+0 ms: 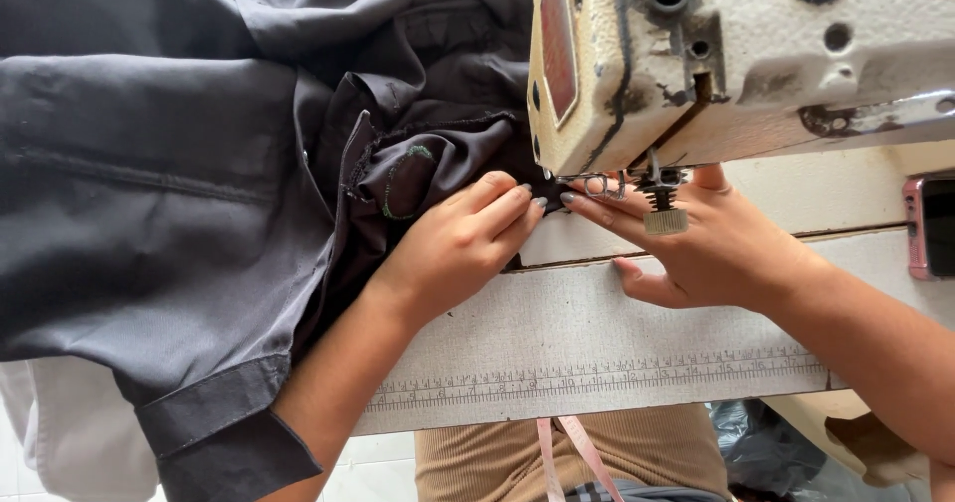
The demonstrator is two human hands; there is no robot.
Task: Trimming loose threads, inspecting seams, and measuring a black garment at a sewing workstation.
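Hands flat, fingers extended: left hand (466, 238) presses dark garment (199, 184); right hand (711, 243) beside it.

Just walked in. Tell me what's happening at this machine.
A person sits at a worn cream sewing machine, working on a dark grey garment. The left hand presses the fabric flat on the table, fingertips next to the needle area. The right hand rests on the other side, fingers reaching under the machine head toward the presser foot. Most of the garment is bunched to the left. A pink phone lies at the right edge.
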